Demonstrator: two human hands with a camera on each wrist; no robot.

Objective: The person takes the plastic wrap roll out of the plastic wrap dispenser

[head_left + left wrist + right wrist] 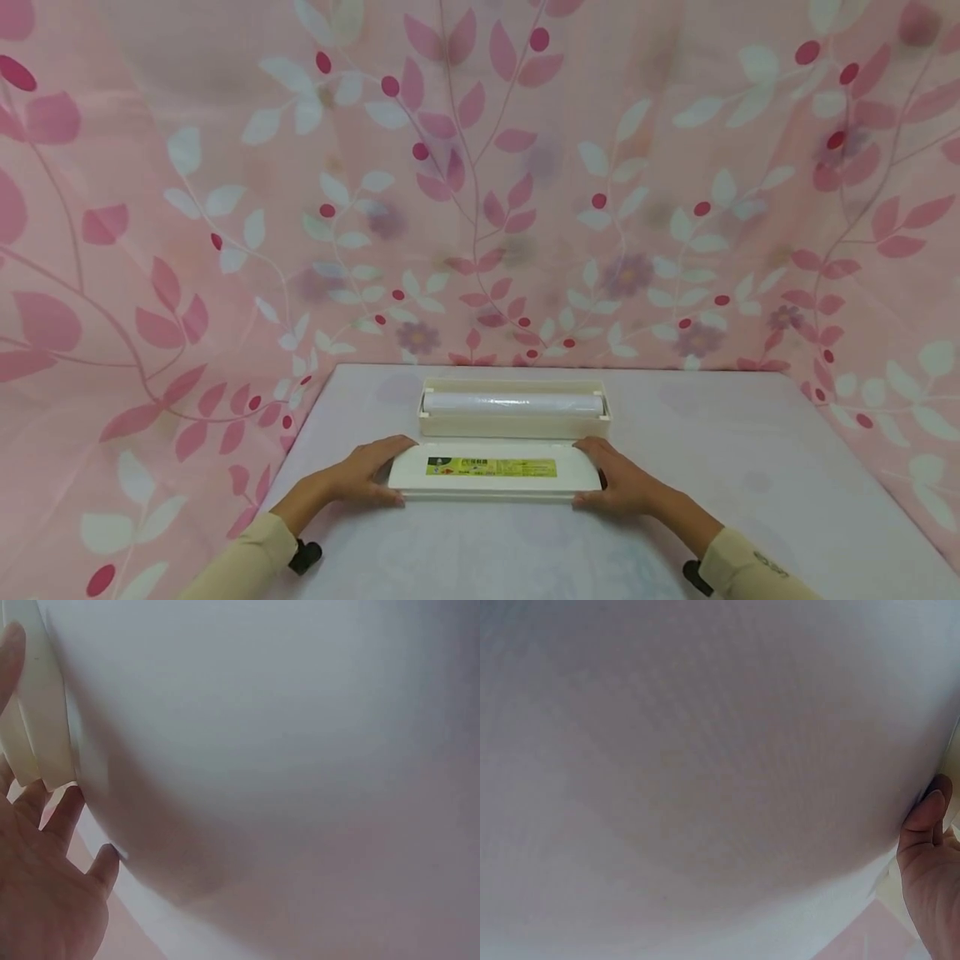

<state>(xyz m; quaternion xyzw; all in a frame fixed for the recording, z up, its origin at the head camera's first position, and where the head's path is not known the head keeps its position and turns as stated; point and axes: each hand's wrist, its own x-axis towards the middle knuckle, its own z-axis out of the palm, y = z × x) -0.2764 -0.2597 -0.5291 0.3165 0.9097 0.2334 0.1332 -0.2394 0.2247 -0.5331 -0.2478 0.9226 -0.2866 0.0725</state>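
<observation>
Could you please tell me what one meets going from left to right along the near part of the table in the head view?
Left sleeve → left hand → dispenser lid with its green label → right hand → right sleeve.

2 cream sleeves, black wrist straps.

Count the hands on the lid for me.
2. The left hand holds the left end of the lid, the right hand its right end; the roll sits in the tray behind.
</observation>
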